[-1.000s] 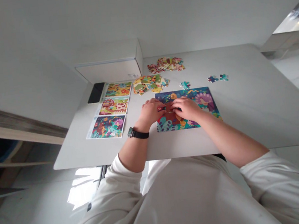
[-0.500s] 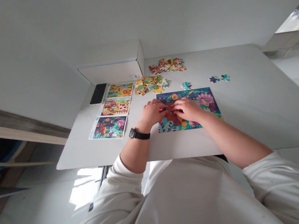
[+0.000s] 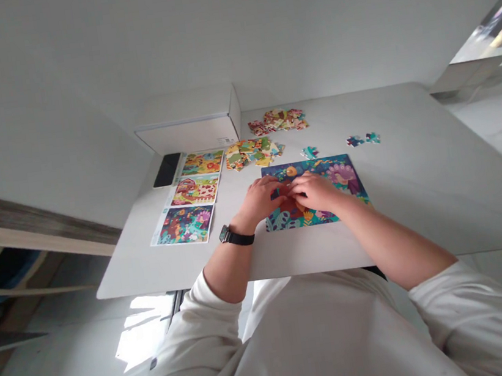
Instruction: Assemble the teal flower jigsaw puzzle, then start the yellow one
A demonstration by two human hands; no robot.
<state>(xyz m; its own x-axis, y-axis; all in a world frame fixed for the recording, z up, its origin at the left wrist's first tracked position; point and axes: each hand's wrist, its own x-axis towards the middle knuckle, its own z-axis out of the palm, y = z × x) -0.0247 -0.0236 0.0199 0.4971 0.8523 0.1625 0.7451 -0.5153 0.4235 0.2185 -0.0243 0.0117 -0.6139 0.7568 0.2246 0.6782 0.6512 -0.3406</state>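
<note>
The jigsaw puzzle (image 3: 346,176), a dark blue picture with a purple bird, lies on the table under both my hands. My left hand (image 3: 262,199) rests on its left half, fingers bent and close together, thumb towards the middle. Beside it, my right hand (image 3: 314,192) has thumb and fingers drawn together over the brown part of the picture. The fingertips of the two hands nearly meet there, and whatever they grip is too small to make out. Just behind the puzzle lies a loose teal piece (image 3: 310,153); farther right are a dark blue piece (image 3: 354,141) and another teal piece (image 3: 372,137).
Behind the puzzle lie a yellow-green heap of pieces (image 3: 253,152) and a reddish heap (image 3: 279,121). To the left are a sheet with three pictures (image 3: 191,223) and a phone (image 3: 167,170). A white box (image 3: 188,133) stands at the back against the wall.
The view has tilted slightly, so the table sits lower in the picture. Both hands stay at the same part of the puzzle, with only small finger movement.
</note>
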